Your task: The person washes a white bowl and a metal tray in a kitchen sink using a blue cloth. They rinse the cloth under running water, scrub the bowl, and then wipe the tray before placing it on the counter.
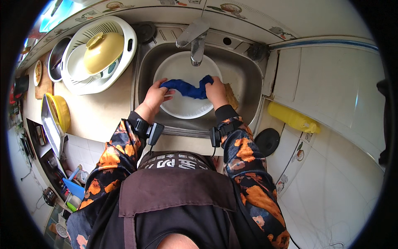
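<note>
A dark blue cloth [186, 89] is stretched between my two hands, twisted and sagging a little in the middle. My left hand [155, 96] pinches its left end, with the other fingers partly spread. The right end is gripped by my right hand [215, 92], its fingers closed round the fabric. Below the cloth, a round white basin [182, 112] sits in the steel sink [248, 83]. The chrome faucet [198, 47] reaches over the basin's far side; I cannot tell whether water runs. A tan sponge-like piece [231, 97] lies in the sink beside my right hand.
Left of the sink, a white draining basket [128, 70] holds a yellow bowl [108, 46] and white dishes. A dark pan [58, 58] stands behind it. Yellow and metal basins [62, 112] lean at the counter's left edge. On the right lie a yellow bottle [292, 117] and a black round lid [267, 142].
</note>
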Motion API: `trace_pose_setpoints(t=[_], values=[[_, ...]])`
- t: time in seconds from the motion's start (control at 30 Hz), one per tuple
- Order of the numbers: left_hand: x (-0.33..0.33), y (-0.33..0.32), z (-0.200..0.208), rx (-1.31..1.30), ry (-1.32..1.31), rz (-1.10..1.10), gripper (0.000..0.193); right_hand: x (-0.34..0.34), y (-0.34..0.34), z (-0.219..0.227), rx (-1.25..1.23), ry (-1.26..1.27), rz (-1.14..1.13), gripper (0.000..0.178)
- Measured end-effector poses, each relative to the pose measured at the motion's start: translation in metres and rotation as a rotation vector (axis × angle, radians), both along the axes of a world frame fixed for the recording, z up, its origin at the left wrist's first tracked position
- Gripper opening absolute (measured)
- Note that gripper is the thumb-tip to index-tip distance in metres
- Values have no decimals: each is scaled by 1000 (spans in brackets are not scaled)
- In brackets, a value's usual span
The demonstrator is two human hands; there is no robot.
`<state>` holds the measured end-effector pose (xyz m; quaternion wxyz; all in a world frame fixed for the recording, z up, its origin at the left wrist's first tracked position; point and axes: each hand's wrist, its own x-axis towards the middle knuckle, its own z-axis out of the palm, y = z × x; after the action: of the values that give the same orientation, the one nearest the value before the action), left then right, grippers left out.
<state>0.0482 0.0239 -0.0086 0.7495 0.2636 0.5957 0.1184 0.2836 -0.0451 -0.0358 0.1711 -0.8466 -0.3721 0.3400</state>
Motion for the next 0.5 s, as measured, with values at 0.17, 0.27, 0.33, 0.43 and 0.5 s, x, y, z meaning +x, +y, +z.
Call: trace_pose_setpoints(t=[0.17, 0.27, 0.33, 0.43, 0.5], values=[[9, -18, -4, -107, 109, -127, 88, -32, -14, 1, -49, -300, 406, 57], [16, -13, -20, -136, 46, -302, 82, -68, -19, -40, -151, -488, 672, 33], [9, -17, -38, -125, 64, -360, 78, -61, 5, -21, -2, -357, 908, 20], [8, -16, -60, -67, 171, -261, 73, -32, 25, -37, -105, -473, 400, 23], [7, -20, -78, 13, 224, -230, 70, -38, 9, -60, -192, -483, 428, 24]])
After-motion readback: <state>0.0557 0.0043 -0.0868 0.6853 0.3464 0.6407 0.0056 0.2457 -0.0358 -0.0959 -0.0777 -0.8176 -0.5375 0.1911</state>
